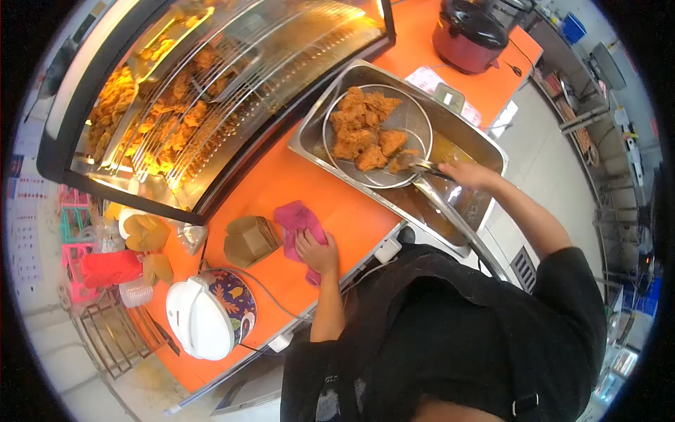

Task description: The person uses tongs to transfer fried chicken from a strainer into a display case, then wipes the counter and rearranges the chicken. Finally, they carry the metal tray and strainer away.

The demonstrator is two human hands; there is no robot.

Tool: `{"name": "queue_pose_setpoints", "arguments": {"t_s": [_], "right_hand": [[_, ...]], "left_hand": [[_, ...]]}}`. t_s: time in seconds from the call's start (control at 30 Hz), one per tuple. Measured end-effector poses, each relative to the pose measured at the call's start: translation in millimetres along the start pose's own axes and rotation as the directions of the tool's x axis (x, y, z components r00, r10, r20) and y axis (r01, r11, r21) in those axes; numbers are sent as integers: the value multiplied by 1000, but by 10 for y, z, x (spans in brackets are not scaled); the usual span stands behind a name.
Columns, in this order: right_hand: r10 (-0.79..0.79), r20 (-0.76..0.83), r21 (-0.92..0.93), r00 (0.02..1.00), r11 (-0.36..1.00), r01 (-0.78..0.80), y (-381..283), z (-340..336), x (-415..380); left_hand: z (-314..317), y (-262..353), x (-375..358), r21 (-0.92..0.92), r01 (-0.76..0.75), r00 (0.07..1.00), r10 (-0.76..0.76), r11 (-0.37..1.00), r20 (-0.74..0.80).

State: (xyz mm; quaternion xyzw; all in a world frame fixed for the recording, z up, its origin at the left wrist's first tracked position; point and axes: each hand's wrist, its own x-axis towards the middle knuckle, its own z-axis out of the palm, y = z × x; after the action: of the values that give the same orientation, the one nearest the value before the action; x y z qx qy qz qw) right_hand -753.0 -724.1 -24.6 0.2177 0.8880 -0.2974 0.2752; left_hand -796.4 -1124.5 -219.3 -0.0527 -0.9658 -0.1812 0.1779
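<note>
My right hand (pixel 467 174) is closed around the dark handle of metal tongs (pixel 426 167). The tongs' tips are at a piece of fried chicken (pixel 402 162) near the rim of a round wire strainer (pixel 403 184). More fried chicken (pixel 358 130) is heaped in the strainer, which rests over a steel fryer vat (pixel 485 151) of oil; its long handle slants towards my body. My left hand (pixel 316 252) lies with fingers spread on a pink cloth (pixel 299 216) on the orange counter (pixel 351 225). Beside the cloth stands an open cardboard box (pixel 246 241).
A lit glass display warmer (pixel 232 105) with fried chicken on racks fills the upper left. A white-lidded container (pixel 200 320) and a cable (pixel 278 304) are on the near counter. A red-black cooker (pixel 470 39) sits beyond the fryer.
</note>
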Motion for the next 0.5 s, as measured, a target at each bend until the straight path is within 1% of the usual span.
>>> {"name": "queue_pose_setpoints", "arguments": {"t_s": [0.03, 0.07, 0.1, 0.13, 0.17, 0.2, 0.23, 0.27, 0.3, 0.33, 0.37, 0.4, 0.43, 0.5], "right_hand": [[-138, -94, -71, 986, 989, 132, 142, 77, 1], [-109, -127, -115, 986, 989, 95, 86, 80, -133], [-66, -98, -75, 993, 995, 59, 84, 64, -214], [-32, -64, -44, 997, 999, 29, 99, 48, -275], [-173, -310, -7, 935, 984, 180, 115, 159, -395], [-151, -273, 124, 950, 974, 190, -102, 82, -525], [-141, -254, 173, 957, 967, 189, -350, 3, -618], [-129, -153, 239, 980, 957, 163, -253, 40, -473], [-122, -95, 357, 988, 922, 148, -621, -18, -557], [-165, -102, 312, 981, 931, 189, -723, 72, -351], [-196, -117, 272, 974, 936, 221, -808, 167, -149], [-244, -42, 374, 969, 895, 242, -1130, 186, -34], [-293, 29, 475, 956, 845, 245, -1558, 229, 82], [-454, -85, 533, 887, 731, 426, -2110, 549, 606]], "left_hand": [[7, -7, 3, -8, 0, 1000, 0, 1000, 2], [19, 0, -8, -20, -4, 1000, 5, 1000, 8], [7, 27, -18, -24, -1, 1000, 2, 1000, 3], [-17, 52, -35, -4, 28, 997, -27, 1000, 75], [-48, 48, -10, 29, 73, 989, -76, 997, 126], [-29, 35, -2, 10, 80, 986, -81, 997, 144], [-20, 6, -17, 3, 97, 983, -97, 995, 154], [-40, -8, 4, 2, 90, 988, -89, 996, 126], [-47, 1, 16, -10, 75, 991, -73, 997, 108], [-56, -2, 17, 3, 106, 991, -106, 994, 77], [-66, -2, 20, -13, 89, 993, -88, 996, 77], [-65, 6, 20, -35, 64, 995, -61, 997, 83], [-59, 5, 23, -37, 72, 995, -69, 997, 67], [-43, -22, 18, -62, 61, 996, -57, 996, 64]]}}
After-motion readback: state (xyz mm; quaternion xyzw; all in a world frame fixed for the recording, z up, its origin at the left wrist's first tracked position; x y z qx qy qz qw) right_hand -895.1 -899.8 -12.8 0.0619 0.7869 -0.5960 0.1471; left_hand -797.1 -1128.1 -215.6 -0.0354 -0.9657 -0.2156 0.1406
